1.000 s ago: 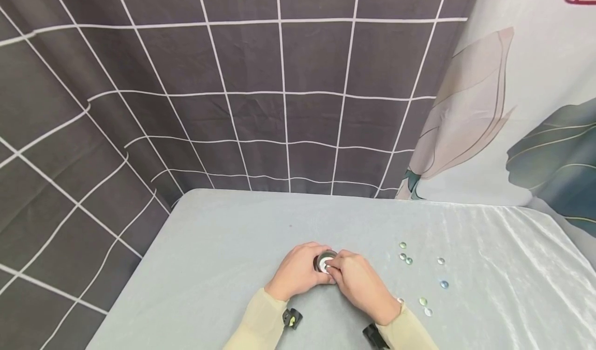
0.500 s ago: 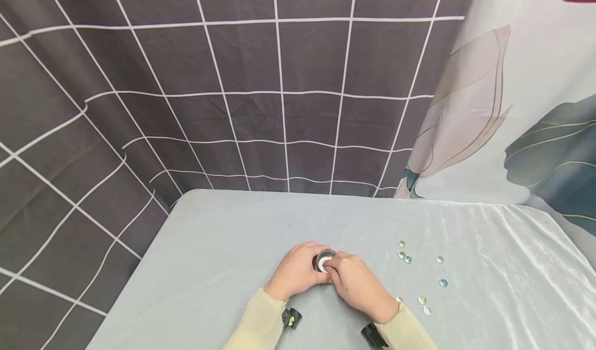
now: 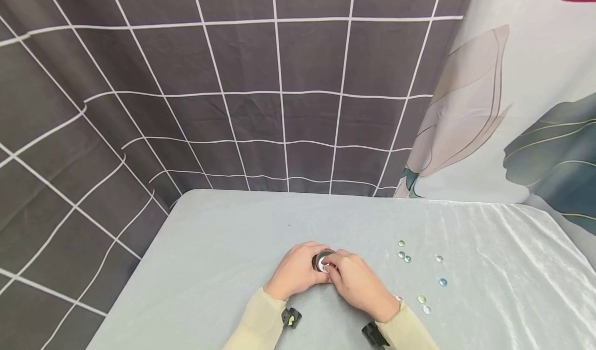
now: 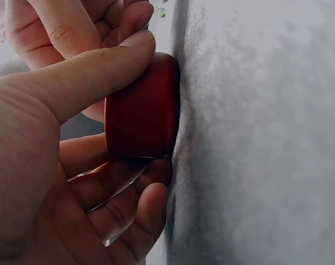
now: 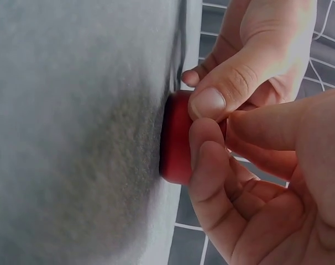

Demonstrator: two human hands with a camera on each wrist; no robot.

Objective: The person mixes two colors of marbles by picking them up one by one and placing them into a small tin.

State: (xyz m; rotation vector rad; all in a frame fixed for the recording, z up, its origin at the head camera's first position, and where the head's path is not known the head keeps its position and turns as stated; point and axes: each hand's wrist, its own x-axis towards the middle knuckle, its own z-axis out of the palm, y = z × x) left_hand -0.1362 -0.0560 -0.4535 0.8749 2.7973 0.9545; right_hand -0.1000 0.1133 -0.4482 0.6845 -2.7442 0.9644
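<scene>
A small round tin (image 3: 320, 262) stands on the cloth between both hands, its mouth up with a silvery rim and white inside. Its smooth red wall shows in the left wrist view as the tin (image 4: 142, 118), and in the right wrist view. My left hand (image 3: 296, 269) grips this wall, thumb on the near side and fingers curled round the other. The thumb and forefinger of my right hand (image 3: 357, 284) dip at the mouth, their tips partly hidden; I cannot tell what they pinch. Its other fingers (image 5: 207, 165) lie bent against the red wall.
To the right of the hands lie several glass beads: a green bead (image 3: 401, 243), a blue bead (image 3: 443, 282), a yellow-green bead (image 3: 421, 299) and clear ones. The pale cloth-covered table (image 3: 223, 246) ends at a dark grid curtain (image 3: 247, 117).
The right hand's fingertips have shifted slightly at the tin's mouth, moving a little to the left. The left hand keeps its grip and the beads lie as before.
</scene>
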